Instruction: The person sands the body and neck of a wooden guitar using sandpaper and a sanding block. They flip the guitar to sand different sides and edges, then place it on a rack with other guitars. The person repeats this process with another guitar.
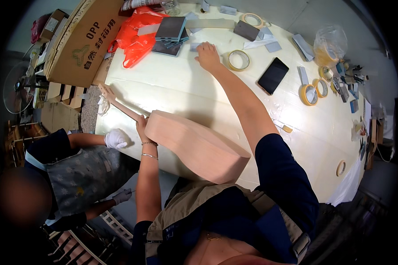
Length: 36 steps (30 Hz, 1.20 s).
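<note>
An unfinished wooden guitar rests on its side against my lap and the table edge, its pale body nearest me and its neck pointing to the far left. My left hand is closed around the neck close to the body. My right arm stretches far across the table. My right hand lies on the tabletop with its fingers partly spread, its fingertips at a small grey piece of sandpaper. Whether the fingers grip that piece is hard to see.
Dark sanding blocks and a red plastic bag lie at the far left. Tape rolls, a black phone and a brush are on the white table. A co-worker's white-gloved hand is near the left edge.
</note>
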Tool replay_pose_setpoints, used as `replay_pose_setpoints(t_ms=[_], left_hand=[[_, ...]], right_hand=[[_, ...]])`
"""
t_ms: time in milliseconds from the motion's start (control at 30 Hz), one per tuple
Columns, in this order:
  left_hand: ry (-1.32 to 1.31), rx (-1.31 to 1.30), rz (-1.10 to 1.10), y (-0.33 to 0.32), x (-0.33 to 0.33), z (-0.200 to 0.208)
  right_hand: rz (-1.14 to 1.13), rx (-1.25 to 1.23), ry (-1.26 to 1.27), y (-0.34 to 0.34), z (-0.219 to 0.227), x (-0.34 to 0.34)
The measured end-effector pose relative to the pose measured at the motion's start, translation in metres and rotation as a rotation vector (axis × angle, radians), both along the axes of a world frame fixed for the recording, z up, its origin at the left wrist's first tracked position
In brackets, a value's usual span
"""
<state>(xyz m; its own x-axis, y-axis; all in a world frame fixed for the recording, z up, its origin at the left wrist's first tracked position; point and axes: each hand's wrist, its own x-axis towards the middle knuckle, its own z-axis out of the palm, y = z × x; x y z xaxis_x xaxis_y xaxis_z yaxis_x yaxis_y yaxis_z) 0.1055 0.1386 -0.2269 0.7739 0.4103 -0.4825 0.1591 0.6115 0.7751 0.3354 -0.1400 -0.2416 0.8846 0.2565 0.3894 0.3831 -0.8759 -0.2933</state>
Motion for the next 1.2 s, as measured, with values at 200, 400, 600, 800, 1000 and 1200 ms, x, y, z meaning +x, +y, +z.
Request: replay_pose_setpoints(t_ms=[200,400,600,800,1000,1200], left_hand=[[-0.004,0.113,-0.017,-0.003,-0.003,0.008],[0.061,0.271,0.145,0.007,0.0,0.002],[-0.198,1.201,0.156,-0.06,-0.029,0.089],[-0.503,1.304,-0.209,-0.079,-0.047,0.116],[-0.46,1.248,-0.213,-0.081,-0.05,0.117],[-0.526,1.495,0.031,-0.096,-0.111,0.107]], right_hand=[[0.027,0.533,0.483,-0.024,0.05,-0.059],[0.194,1.918,1.168,-0.074,0.09,-0.132],[0.124,1.092,0.954,-0.062,0.087,-0.146],[0.593,0.075,0.471,0.023,0.081,-0.105],[1.016,-0.416,-0.184,0.071,0.039,-0.066],[0.934,-0.514,0.155,0.066,0.066,-0.079]])
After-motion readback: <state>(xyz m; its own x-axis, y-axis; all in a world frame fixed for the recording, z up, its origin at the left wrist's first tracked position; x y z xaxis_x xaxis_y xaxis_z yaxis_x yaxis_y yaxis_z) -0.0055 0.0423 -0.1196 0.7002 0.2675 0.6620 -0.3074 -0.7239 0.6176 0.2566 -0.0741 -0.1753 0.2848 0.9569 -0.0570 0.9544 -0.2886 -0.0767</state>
